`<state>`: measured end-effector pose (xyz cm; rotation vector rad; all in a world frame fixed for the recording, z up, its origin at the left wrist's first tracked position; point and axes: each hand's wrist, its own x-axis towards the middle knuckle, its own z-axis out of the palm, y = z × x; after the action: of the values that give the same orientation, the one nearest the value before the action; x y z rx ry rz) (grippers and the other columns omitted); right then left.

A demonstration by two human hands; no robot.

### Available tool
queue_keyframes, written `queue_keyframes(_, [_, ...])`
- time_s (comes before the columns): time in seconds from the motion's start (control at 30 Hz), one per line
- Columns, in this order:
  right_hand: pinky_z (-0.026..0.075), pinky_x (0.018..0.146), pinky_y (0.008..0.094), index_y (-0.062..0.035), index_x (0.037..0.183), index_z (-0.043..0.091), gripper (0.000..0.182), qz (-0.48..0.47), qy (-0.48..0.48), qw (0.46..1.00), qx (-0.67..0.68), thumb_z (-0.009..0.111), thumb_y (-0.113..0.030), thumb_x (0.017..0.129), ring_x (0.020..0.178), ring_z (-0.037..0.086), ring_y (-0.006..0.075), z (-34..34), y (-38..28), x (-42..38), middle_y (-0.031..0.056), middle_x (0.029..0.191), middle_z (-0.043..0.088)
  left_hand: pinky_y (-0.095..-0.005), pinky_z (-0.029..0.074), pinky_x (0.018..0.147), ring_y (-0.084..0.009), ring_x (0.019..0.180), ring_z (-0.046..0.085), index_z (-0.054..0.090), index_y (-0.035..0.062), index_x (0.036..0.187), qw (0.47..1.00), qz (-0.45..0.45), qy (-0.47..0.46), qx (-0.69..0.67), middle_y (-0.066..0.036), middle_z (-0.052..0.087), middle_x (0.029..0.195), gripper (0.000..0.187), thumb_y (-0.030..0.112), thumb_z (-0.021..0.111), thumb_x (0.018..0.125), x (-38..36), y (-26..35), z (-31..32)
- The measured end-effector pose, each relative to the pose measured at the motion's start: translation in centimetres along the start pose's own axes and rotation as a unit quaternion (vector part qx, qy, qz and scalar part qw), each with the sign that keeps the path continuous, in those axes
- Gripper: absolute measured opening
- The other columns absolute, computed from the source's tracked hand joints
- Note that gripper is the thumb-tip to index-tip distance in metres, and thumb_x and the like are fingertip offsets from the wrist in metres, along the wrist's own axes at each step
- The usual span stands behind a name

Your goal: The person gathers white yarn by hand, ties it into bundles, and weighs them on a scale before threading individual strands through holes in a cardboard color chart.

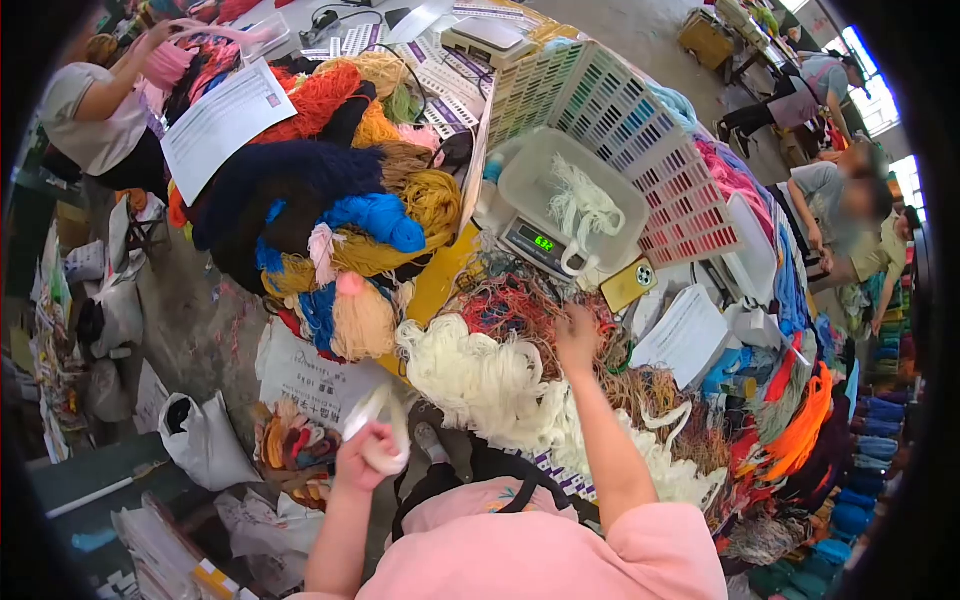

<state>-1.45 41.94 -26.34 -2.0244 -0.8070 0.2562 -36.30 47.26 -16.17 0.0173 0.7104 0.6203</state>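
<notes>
My left hand [368, 452] is closed around a looped skein of white yarn [384, 425], held low at the left of my body. My right hand [577, 340] reaches over a tangled pile of red and brown threads [510, 315]; what its fingers hold, if anything, is too small to tell. Just below that pile lies a long heap of cream yarn [480, 380]. A digital scale [538, 245] with a green display carries a clear plastic tub [625, 200], which contains some white yarn [582, 200]. Near the tub rests a gold phone [629, 284].
Colourful yarn bundles [380, 220] and a printed sheet [225, 125] are at the left. A white slatted basket [640, 130] stands behind the tub. White bags [205, 440] lie on the floor. Several people are in the background, one person [105, 115] at the upper left.
</notes>
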Motion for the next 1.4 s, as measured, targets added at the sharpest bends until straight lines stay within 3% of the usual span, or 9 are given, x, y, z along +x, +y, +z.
queue_keyframes(0.07, [0.041, 0.068, 0.0299, -0.0004, 0.079, 0.052, 0.013, -0.067, -0.077, 0.993, -0.052, 0.052, -0.003, 0.066, 0.075, 0.051, 0.0249, 0.3, -1.4, -3.5, 0.0124, 0.089, 0.049, -0.0296, 0.039, 0.064, -0.0153, 0.066, 0.047, 0.05, -0.0004, 0.085, 0.999, -0.017, -0.026, 0.024, -0.007, 0.05, 0.079, 0.024, 0.022, 0.044, 0.079, 2.0, -1.3, 1.9])
queue_keyframes(0.37, [0.038, 0.05, 0.0188, 0.0003, 0.075, 0.055, 0.01, 0.226, -0.273, 0.883, 0.309, 0.054, -0.009, 0.071, 0.054, 0.046, 0.0063, 1.1, -11.7, -9.7, 0.0012, 0.064, 0.053, -0.0347, 0.038, 0.079, -0.0204, 0.095, 0.046, 0.046, -0.0029, 0.101, 0.981, 0.023, -0.068, 0.179, -0.012, 0.049, 0.1, 0.032, 0.022, 0.04, 0.082, 4.7, -3.7, 7.3])
queue_keyframes(0.83, [0.035, 0.042, 0.0156, -0.0021, 0.084, 0.057, 0.014, 0.239, -0.374, 0.818, 0.366, 0.052, -0.01, 0.074, 0.049, 0.046, 0.0036, -0.8, -15.6, -8.2, -0.0009, 0.062, 0.052, -0.0313, 0.037, 0.081, -0.018, 0.1, 0.042, 0.044, -0.0001, 0.103, 0.977, 0.012, -0.079, 0.2, -0.01, 0.045, 0.108, 0.034, 0.026, 0.035, 0.083, 4.2, -4.0, 6.9])
queue_keyframes(1.0, [0.043, 0.048, 0.0273, 0.0008, 0.089, 0.053, 0.018, 0.063, -0.157, 0.98, 0.109, 0.047, -0.005, 0.073, 0.051, 0.055, 0.0179, -0.7, -4.9, 1.1, 0.0121, 0.08, 0.055, -0.0247, 0.04, 0.054, -0.0125, 0.062, 0.049, 0.048, 0.0048, 0.09, 0.99, -0.069, -0.123, 0.026, -0.006, 0.051, 0.072, 0.022, 0.021, 0.034, 0.084, 3.3, -2.4, 3.9])
queue_keyframes(1.07, [0.042, 0.058, 0.037, 0.0035, 0.087, 0.049, 0.02, -0.083, -0.115, 0.984, -0.108, 0.045, -0.004, 0.069, 0.071, 0.051, 0.0358, -0.7, -2.9, 5.1, 0.0202, 0.08, 0.051, -0.0187, 0.031, 0.044, -0.0063, 0.042, 0.036, 0.047, 0.004, 0.094, 0.984, -0.092, -0.148, -0.042, 0.001, 0.042, 0.054, 0.024, 0.02, 0.032, 0.085, 2.7, -1.8, 3.3])
queue_keyframes(1.13, [0.042, 0.06, 0.0404, 0.0051, 0.085, 0.046, 0.02, -0.14, -0.078, 0.969, -0.19, 0.047, -0.006, 0.068, 0.077, 0.048, 0.0368, 0.6, -1.9, 7.1, 0.0199, 0.082, 0.051, -0.0165, 0.027, 0.04, -0.0026, 0.036, 0.028, 0.046, 0.0032, 0.098, 0.975, -0.117, -0.138, -0.13, 0.005, 0.035, 0.047, 0.025, 0.018, 0.031, 0.085, 1.4, -1.4, 3.8])
queue_keyframes(1.23, [0.041, 0.065, 0.0396, 0.0039, 0.089, 0.048, 0.028, 0.001, -0.219, 0.94, -0.262, 0.054, -0.013, 0.067, 0.074, 0.049, 0.0395, 2.6, -0.6, 6.4, 0.0177, 0.074, 0.053, -0.0169, 0.026, 0.04, -0.0022, 0.035, 0.026, 0.047, 0.0017, 0.099, 0.985, -0.091, -0.131, -0.066, 0.005, 0.034, 0.046, 0.025, 0.016, 0.033, 0.084, 1.1, -1.7, 3.7])
queue_keyframes(1.33, [0.041, 0.046, 0.0188, -0.0049, 0.072, 0.056, 0.008, 0.26, -0.382, 0.862, 0.21, 0.058, -0.01, 0.066, 0.051, 0.049, 0.0057, 4.4, -5.7, 1.6, 0.001, 0.058, 0.053, -0.017, 0.026, 0.04, -0.0034, 0.041, 0.033, 0.051, 0.0011, 0.091, 0.988, -0.018, -0.01, 0.152, 0.004, 0.038, 0.051, 0.018, 0.011, 0.043, 0.079, 1.3, -1.9, 5.8])
queue_keyframes(1.4, [0.043, 0.046, 0.0196, -0.0021, 0.079, 0.054, 0.011, 0.309, -0.414, 0.768, 0.378, 0.054, -0.004, 0.069, 0.049, 0.051, 0.0093, 3.1, -11.4, -3.3, 0.0024, 0.064, 0.054, -0.0174, 0.029, 0.041, -0.0043, 0.045, 0.037, 0.054, 0.0009, 0.084, 0.959, 0.058, 0.061, 0.271, 0.003, 0.044, 0.057, 0.014, 0.011, 0.05, 0.075, 1.9, -2.4, 5.9])
